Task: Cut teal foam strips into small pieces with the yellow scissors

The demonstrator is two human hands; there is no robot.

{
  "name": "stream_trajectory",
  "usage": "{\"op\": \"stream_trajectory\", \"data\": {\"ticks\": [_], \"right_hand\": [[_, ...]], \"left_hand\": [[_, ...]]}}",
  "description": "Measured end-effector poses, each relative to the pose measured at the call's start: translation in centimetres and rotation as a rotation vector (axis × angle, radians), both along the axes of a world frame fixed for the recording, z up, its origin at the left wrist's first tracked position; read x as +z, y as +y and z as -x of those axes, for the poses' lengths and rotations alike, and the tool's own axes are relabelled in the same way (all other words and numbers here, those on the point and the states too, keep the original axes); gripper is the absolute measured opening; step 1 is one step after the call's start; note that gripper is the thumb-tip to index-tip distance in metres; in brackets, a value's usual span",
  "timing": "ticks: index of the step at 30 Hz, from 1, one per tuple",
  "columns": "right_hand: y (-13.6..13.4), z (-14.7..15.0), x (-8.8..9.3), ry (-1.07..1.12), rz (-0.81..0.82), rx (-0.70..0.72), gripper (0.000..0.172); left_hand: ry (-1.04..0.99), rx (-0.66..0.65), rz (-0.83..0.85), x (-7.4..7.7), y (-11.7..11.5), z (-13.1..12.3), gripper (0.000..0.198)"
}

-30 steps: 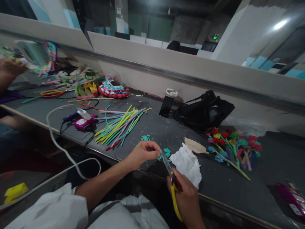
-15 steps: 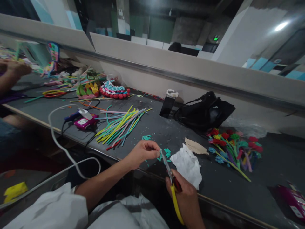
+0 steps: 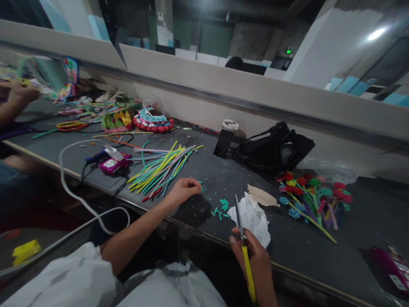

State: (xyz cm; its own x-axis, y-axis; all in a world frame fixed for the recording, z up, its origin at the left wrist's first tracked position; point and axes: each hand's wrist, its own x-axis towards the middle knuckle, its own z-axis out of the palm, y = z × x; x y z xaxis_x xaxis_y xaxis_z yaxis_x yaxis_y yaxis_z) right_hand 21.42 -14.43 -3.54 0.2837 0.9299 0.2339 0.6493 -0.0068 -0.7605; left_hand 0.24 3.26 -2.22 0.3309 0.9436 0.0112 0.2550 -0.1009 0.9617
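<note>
My right hand (image 3: 254, 256) grips yellow-handled scissors (image 3: 243, 238) near the table's front edge, blades closed and pointing up beside a crumpled white tissue (image 3: 252, 218). My left hand (image 3: 183, 190) rests on the dark table (image 3: 220, 170), fingers curled over small teal foam bits (image 3: 200, 183); what it holds, if anything, is hidden. More teal cut pieces (image 3: 222, 207) lie between the two hands. A spread of coloured foam sticks (image 3: 161, 167) lies just left of my left hand.
A bunch of foam flowers (image 3: 311, 194) lies at the right, a black bag (image 3: 275, 147) and a dark bottle (image 3: 225, 138) behind. A pink glue gun (image 3: 110, 161) with a white cable (image 3: 79, 196) sits left. Another person's hand (image 3: 17, 91) works far left among craft pieces.
My left hand let go at the scissor tip and moved left and away onto the teal bits. My right hand drew the scissors right, blades now upright and closed.
</note>
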Motion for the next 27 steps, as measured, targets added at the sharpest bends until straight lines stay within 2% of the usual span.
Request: {"op": "stream_trajectory", "data": {"ticks": [3, 7, 11, 13, 15, 17, 20, 24, 27], "right_hand": [[0.0, -0.2, -0.3, 0.025, 0.035, -0.025, 0.032], [0.0, -0.3, -0.5, 0.041, 0.052, -0.022, 0.032], [0.1, -0.2, -0.1, 0.058, 0.058, -0.023, 0.033], [0.1, -0.3, 0.0, 0.063, 0.063, -0.022, 0.034], [0.1, -0.3, 0.1, 0.067, 0.067, -0.018, 0.033], [0.1, -0.3, 0.0, 0.073, 0.070, -0.014, 0.033], [0.1, -0.3, -0.1, 0.085, 0.071, -0.010, 0.033], [0.1, -0.2, -0.2, 0.110, 0.068, -0.017, 0.032], [0.1, -0.1, 0.0, 0.137, 0.065, -0.019, 0.031]], "left_hand": [[0.145, 0.030, -0.101, -1.1, 1.8, 0.5, 0.020], [0.350, 0.061, -0.263, -1.3, 2.9, 0.8, 0.011], [0.474, 0.066, -0.416, -0.6, 1.9, 0.3, 0.013], [0.501, 0.010, -0.472, -0.2, 0.7, -0.5, 0.017], [0.519, -0.101, -0.504, 0.0, -0.6, -1.5, 0.015], [0.537, -0.208, -0.517, 0.0, -1.7, -2.7, 0.013], [0.566, -0.287, -0.507, -0.4, -2.8, -4.3, 0.014], [0.554, -0.285, -0.450, -1.1, -2.9, -5.5, 0.002], [0.483, -0.247, -0.374, -1.2, -2.7, -5.7, 0.005]]}}
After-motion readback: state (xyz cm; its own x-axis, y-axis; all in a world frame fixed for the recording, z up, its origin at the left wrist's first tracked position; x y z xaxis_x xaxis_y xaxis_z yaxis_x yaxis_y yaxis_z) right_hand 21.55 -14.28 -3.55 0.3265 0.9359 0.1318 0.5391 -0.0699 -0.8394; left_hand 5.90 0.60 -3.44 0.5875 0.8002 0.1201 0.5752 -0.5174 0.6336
